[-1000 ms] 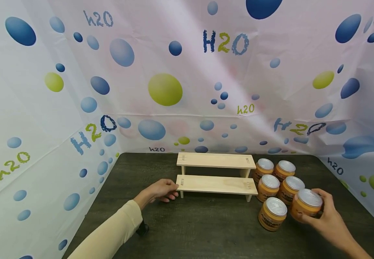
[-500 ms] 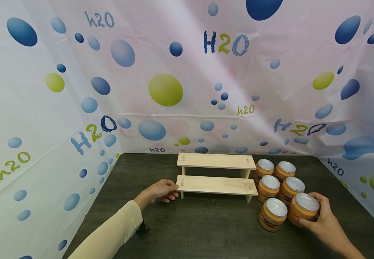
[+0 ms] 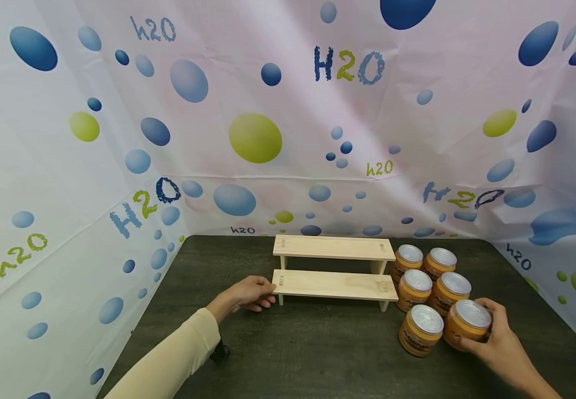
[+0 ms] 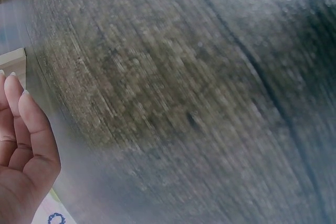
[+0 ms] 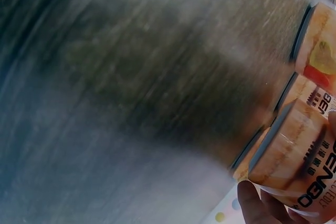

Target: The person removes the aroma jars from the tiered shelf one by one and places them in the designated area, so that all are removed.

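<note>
My left hand (image 3: 249, 293) is at the left end of the lower board of a two-step wooden rack (image 3: 335, 284), pinching its edge between thumb and fingers. In the left wrist view several fingers (image 4: 35, 124) are loosely bent, with a corner of the board (image 4: 14, 59) past the fingertips. At the right, my right hand (image 3: 499, 341) grips an orange-labelled jar (image 3: 469, 321) with a silvery ridged lid, thumb in front and fingers round the far side. That jar (image 5: 299, 156) appears large in the right wrist view. Beside it stands another such jar (image 3: 421, 331).
Several matching jars (image 3: 414, 289) stand upright in two columns right of the rack, close together. A dark wood-grain tabletop (image 3: 317, 354) lies under everything. Behind and at the sides hangs a white sheet (image 3: 297, 194) with blue and green spots. A small black object (image 3: 220, 353) shows by the left sleeve.
My right hand has brought the gripped jar slightly left and down, beside the front jar; over the last half second it stays put. The left hand has kept its place at the rack.
</note>
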The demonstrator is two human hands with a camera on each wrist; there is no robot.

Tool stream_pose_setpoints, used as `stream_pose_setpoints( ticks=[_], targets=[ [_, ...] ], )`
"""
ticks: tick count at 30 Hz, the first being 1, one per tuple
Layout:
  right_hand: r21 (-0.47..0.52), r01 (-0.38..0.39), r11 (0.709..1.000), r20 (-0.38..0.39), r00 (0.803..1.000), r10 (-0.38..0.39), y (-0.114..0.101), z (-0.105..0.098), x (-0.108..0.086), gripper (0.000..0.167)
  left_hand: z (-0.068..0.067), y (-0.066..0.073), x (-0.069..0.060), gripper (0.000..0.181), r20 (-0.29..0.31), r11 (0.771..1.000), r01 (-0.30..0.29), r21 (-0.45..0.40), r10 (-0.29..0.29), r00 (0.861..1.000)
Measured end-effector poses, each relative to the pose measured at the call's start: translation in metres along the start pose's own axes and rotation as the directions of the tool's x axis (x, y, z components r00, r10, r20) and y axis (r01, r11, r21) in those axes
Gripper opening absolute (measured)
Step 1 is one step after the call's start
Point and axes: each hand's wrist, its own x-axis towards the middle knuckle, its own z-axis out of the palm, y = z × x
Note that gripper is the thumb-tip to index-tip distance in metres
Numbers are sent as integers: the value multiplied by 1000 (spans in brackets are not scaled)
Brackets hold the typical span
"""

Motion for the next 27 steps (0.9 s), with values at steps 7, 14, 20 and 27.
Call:
stream_pose_setpoints(
  ticks=[7,14,20,27],
  targets=[
    [18,-34,999,63,997,33,2,-1,2,100,0,0,0,22,-4,1000,4,7,-4,1000],
    [19,-61,998,105,993,59,3,-2,3,102,1,2,0,24,-10,1000,6,27,-6,1000],
    [18,-66,998,103,993,64,3,0,4,103,0,3,-1,24,-9,1000,4,30,-3,1000],
    [23,-77,997,122,990,74,3,2,5,103,0,3,-2,23,2,1000,7,14,-7,1000]
  ],
)
